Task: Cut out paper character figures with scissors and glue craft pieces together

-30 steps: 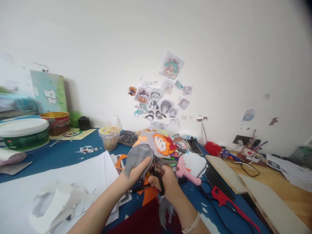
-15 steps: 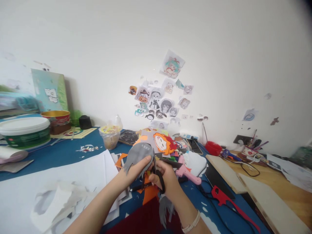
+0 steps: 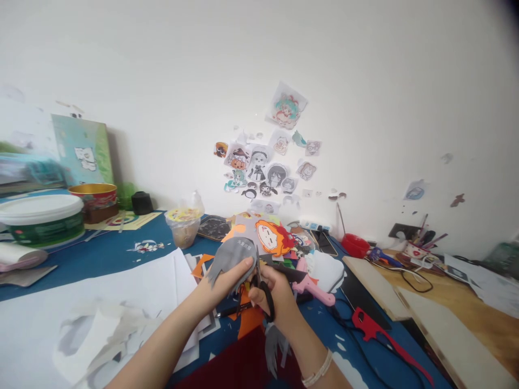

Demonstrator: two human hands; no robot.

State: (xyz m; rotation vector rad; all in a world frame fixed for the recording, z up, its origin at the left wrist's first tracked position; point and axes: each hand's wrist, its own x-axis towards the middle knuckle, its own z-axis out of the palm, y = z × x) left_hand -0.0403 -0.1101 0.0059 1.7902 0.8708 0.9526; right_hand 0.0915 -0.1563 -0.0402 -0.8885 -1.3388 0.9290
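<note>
Centrally, a grey paper cutout point(image 3: 231, 258) w/ small lettering is held up over a cluttered blue table point(image 3: 105, 265). It is clamped in the L hand point(image 3: 225, 281), thumb pressed flat on top; the fingers underneath can't be seen. Black-handled scissors point(image 3: 268, 302) are gripped in the R hand point(image 3: 283, 294), fingers closed on the handles, blades pointed up by the cutout's R edge; whether the blades are apart can't be told. Below the R hand, a fringed grey strip point(image 3: 273, 348) is seen. Just beyond, an orange-haired paper character point(image 3: 275, 237) is laid among paper scraps point(image 3: 201, 266); a pink glue gun point(image 3: 316, 290) is placed to the R, white paper point(image 3: 133, 286) w/ curled offcuts point(image 3: 107, 324) to the L. Cartoon pics point(image 3: 258, 162) are stuck on the wall point(image 3: 162, 70) in the bkgd.
</note>
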